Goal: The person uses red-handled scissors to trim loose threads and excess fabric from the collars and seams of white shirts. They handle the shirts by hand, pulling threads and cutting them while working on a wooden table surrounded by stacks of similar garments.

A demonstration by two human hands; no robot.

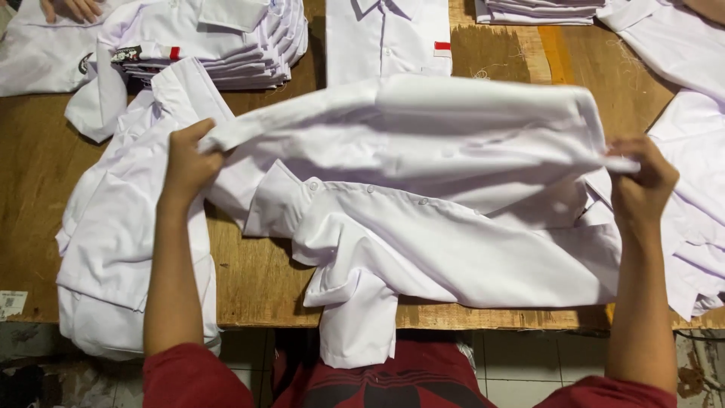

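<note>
Shirt [423,189] lies across the desk [264,279], long axis left to right, stretched between both hands. Left hand [187,168] pinches its left end; right hand [640,181] pinches the right end, fingers closed on cloth. Top fold is lifted off the desk; lower part with the button row rests flat, and one piece hangs over the near edge. Both hands equally near, one per end. Loose shirts under the left forearm; a folded stack [226,45] at far left.
</note>
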